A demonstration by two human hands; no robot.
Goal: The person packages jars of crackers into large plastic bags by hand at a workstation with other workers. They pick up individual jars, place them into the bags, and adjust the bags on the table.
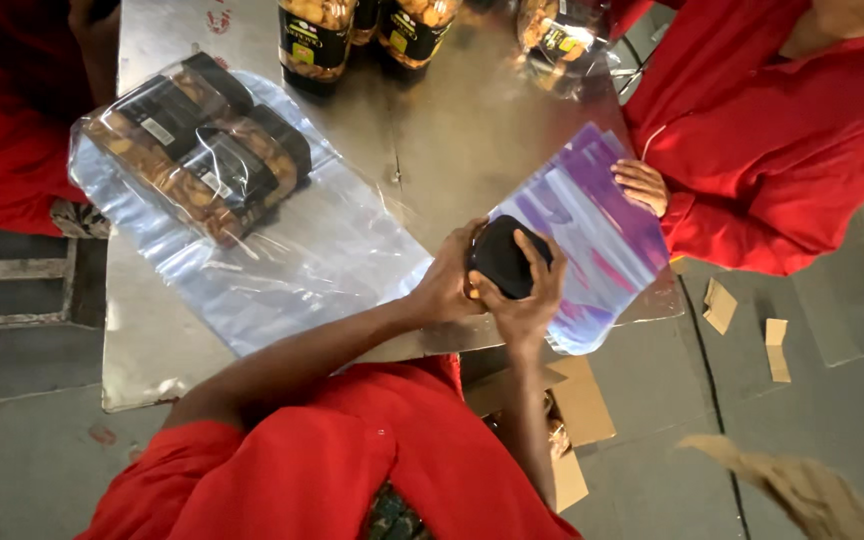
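Both my hands hold one jar with a black lid (505,256) above the near edge of the steel table (452,140). My left hand (447,280) wraps the jar's left side. My right hand (530,298) cups the lid from the right and below. The jar's body is mostly hidden under the lid and my fingers. Right beside it lies a stack of clear purple-tinted plastic bags (592,235). A wide clear plastic sheet (302,255) spreads to the left.
A shrink-wrapped pack of nut jars (197,145) lies at the table's left. Several upright nut jars (317,35) stand at the far edge. Another person's hand (642,185) rests on the bags. A cardboard box (572,410) and scraps lie on the floor.
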